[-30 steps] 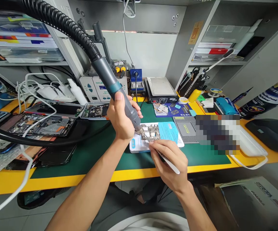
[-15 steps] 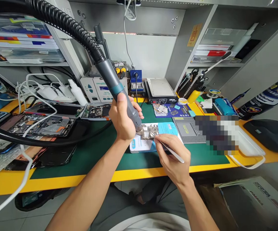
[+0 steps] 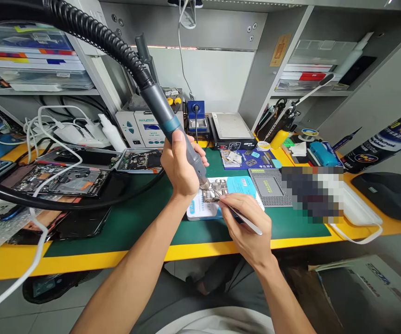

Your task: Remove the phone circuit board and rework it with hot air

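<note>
My left hand (image 3: 182, 164) is wrapped round the grey handle of a hot air gun (image 3: 162, 110), tilted with its metal nozzle over the left part of a phone circuit board (image 3: 211, 195). The board lies on a white and blue flat box (image 3: 249, 186) on the green mat. In my right hand (image 3: 247, 220) is a pair of metal tweezers (image 3: 247, 223), pinched like a pen, its tip at the board close beside the nozzle. Whether the tip touches a part there is too small to tell.
A black hose (image 3: 96, 39) arches from the gun to the upper left. Opened phones (image 3: 64, 178) and white cables crowd the left side. Behind stand a white station (image 3: 148, 127) and a flat heating plate (image 3: 233, 126). A perforated metal plate (image 3: 270, 188) lies to the right.
The hot air gun's nozzle has moved slightly right and upward, further over the board. My right hand and the tweezers have shifted a little left.
</note>
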The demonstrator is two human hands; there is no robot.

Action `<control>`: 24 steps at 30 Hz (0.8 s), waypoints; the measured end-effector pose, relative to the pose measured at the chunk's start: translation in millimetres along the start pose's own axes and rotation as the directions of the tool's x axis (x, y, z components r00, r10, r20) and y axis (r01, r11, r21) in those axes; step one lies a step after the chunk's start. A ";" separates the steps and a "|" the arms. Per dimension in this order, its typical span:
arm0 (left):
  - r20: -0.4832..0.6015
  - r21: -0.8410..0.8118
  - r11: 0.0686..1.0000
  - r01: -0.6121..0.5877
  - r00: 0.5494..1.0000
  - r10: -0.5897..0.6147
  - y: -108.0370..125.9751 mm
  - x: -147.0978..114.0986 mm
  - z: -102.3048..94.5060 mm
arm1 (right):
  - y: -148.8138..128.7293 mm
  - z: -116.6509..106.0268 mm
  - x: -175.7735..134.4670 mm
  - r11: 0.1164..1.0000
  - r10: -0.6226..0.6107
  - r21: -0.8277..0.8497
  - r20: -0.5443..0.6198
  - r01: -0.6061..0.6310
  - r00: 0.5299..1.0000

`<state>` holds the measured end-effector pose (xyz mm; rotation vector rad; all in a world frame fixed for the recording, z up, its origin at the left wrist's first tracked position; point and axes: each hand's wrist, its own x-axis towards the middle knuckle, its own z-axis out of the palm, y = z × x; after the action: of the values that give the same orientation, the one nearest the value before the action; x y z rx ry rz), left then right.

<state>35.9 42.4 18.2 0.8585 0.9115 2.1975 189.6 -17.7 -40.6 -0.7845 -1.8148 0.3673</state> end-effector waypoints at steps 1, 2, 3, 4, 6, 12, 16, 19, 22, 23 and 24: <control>-0.001 0.003 1.000 -0.002 1.000 0.002 -0.7 0.2 -0.3 | 0.2 0.1 -0.3 1.000 -0.001 -0.003 0.001 0.001 1.000; -0.003 0.005 1.000 -0.006 1.000 0.006 -1.2 0.3 -0.5 | 0.5 0.1 -0.5 1.000 -0.001 -0.007 0.000 0.001 1.000; -0.006 0.008 1.000 -0.009 1.000 0.009 -1.5 0.3 -0.8 | 0.7 0.0 -0.7 1.000 -0.001 -0.011 0.001 0.001 1.000; -0.008 0.010 1.000 -0.011 1.000 0.011 -1.6 0.2 -1.1 | 0.9 -0.1 -0.7 1.000 -0.001 -0.015 0.002 0.001 1.000; -0.008 0.014 1.000 -0.010 1.000 0.010 -1.5 -0.1 -1.5 | 1.3 -0.3 -0.7 1.000 -0.002 -0.022 0.004 0.002 1.000; -0.003 0.021 1.000 0.003 1.000 -0.003 -1.7 -0.1 -3.1 | -0.1 -1.2 -1.3 0.997 -0.044 -0.060 0.033 0.045 0.999; -0.017 0.031 1.000 0.002 1.000 -0.002 -2.6 0.7 -4.0 | -1.6 -2.6 -4.1 0.990 -0.085 -0.103 0.069 0.092 0.994; -0.024 0.032 0.999 0.004 1.000 -0.004 -2.6 0.7 -3.9 | -2.0 -3.7 -6.1 0.985 -0.098 -0.134 0.095 0.110 0.991; -0.022 0.026 1.000 0.003 1.000 -0.002 -1.8 0.1 -2.8 | -2.8 -3.6 -7.2 0.979 -0.101 -0.162 0.138 0.123 0.985; -0.021 0.023 1.000 0.001 1.000 0.000 -1.6 -0.2 -2.4 | -3.2 -3.2 -7.5 0.977 -0.100 -0.174 0.154 0.126 0.983; -0.021 0.020 1.000 -0.002 1.000 0.002 -1.3 -0.4 -1.9 | -3.7 -2.6 -7.8 0.974 -0.098 -0.186 0.166 0.129 0.981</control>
<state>35.1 42.2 16.0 0.8476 0.9444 2.2066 192.4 -25.9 -42.9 -0.8003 -2.0564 0.1800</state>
